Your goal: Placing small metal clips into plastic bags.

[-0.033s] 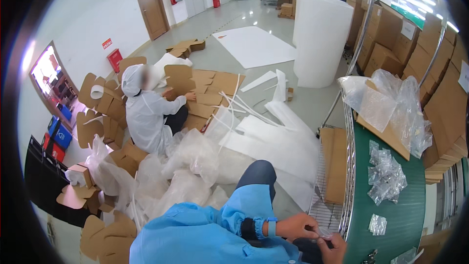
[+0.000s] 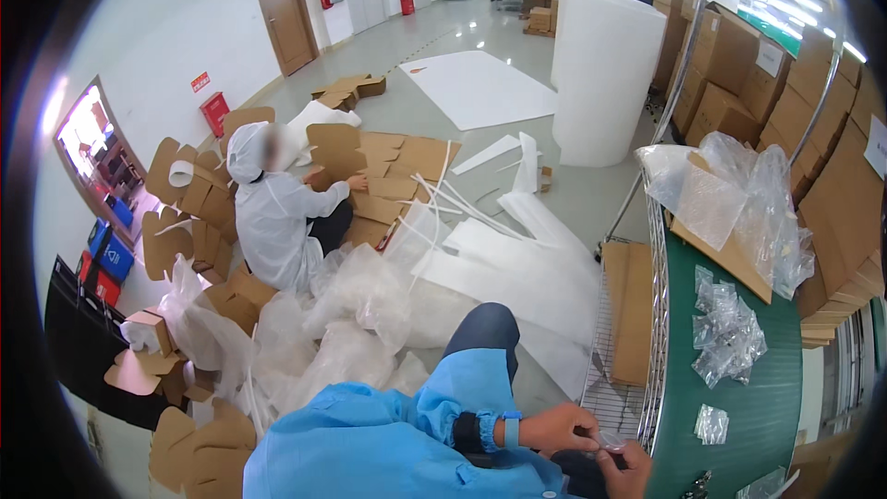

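Observation:
My left hand [image 2: 565, 427] and my right hand [image 2: 626, 471] meet low in the view, over my lap beside the shelf rack. Their fingers pinch a small clear plastic bag [image 2: 610, 441] between them; what it contains, if anything, is too small to make out. To the right, a green-topped table [image 2: 679, 370] bears a heap of small clear bags [image 2: 728, 337]. Nearer to me on that surface lies a small stack of clear bags [image 2: 711, 425]. Small dark metal parts [image 2: 699, 483] rest close to the lower edge.
A co-worker [image 2: 282, 222] in white sits among flattened cardboard [image 2: 397, 162] and clear plastic sheeting [image 2: 360, 291]. White foam sheets [image 2: 517, 273] cover floor ahead. A tall white roll [image 2: 605, 74] stands beyond. The wire rack [image 2: 658, 314] borders the table; cartons [image 2: 725, 51] are stacked behind.

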`<state>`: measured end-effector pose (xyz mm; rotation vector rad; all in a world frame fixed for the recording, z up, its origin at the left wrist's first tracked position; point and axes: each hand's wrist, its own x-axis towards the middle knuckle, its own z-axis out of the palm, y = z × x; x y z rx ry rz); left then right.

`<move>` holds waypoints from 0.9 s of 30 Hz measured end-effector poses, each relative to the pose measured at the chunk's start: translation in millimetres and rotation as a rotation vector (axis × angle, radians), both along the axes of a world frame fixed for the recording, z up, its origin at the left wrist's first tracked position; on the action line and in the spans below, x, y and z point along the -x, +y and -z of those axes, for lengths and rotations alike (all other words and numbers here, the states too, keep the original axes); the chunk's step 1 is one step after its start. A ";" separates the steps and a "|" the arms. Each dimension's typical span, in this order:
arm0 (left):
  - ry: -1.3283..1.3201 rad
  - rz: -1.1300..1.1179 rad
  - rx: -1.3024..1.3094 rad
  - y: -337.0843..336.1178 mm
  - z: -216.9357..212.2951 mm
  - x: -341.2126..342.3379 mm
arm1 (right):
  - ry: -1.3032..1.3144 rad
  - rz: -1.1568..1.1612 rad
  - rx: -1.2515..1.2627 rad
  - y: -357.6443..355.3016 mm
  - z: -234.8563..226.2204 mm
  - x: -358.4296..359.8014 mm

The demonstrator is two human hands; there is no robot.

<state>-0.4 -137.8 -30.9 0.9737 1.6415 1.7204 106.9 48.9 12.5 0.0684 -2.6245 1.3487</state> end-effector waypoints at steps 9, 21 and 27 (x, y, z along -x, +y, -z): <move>0.004 0.014 0.082 1.2 -11.7 0.7 | -0.085 0.030 0.019 9.2 6.7 -1.0; 0.021 0.022 0.068 2.2 -7.4 -5.7 | -0.112 0.076 0.130 8.9 15.2 -9.9; -0.008 -0.040 0.112 1.4 -18.1 -2.8 | -0.075 0.088 0.062 12.3 26.1 -9.2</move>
